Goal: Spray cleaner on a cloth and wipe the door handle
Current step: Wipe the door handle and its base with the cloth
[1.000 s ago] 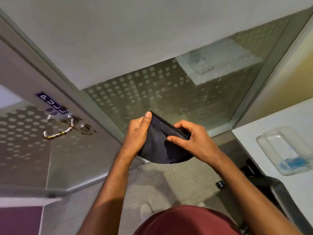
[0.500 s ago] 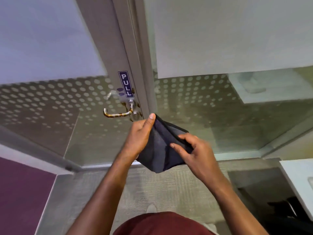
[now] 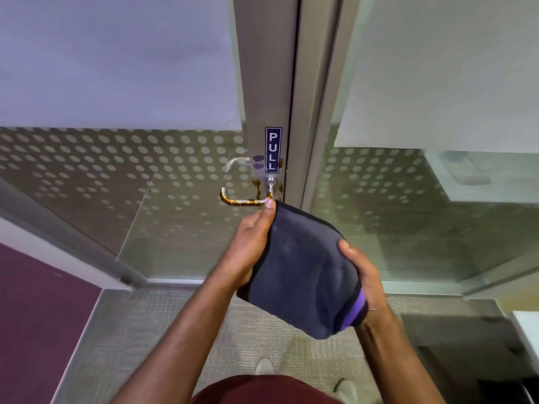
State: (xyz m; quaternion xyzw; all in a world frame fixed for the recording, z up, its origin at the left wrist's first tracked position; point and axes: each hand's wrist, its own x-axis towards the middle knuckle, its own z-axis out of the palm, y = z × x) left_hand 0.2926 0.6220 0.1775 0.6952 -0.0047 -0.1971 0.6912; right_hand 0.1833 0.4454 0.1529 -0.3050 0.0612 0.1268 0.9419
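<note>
A folded dark blue-grey cloth (image 3: 303, 275) with a purple edge is held between both hands in front of a glass door. My left hand (image 3: 250, 240) grips its upper left edge, thumb tip just below the handle. My right hand (image 3: 363, 275) wraps its right side. The metal lever door handle (image 3: 243, 201), stained with brown rust-like marks, sticks out to the left from the door's metal stile, right under a blue PULL label (image 3: 273, 150). No spray bottle is visible.
The door frame (image 3: 315, 112) runs vertically beside the handle, with dotted frosted glass panels (image 3: 116, 176) on either side. A white table corner (image 3: 528, 325) and a dark chair sit at the lower right. Grey carpet (image 3: 163, 322) lies underfoot.
The view has swung left so the handle now sits centred. Both hands carried the cloth up close to the handle, and my right hand shifted from the cloth's face to its right edge.
</note>
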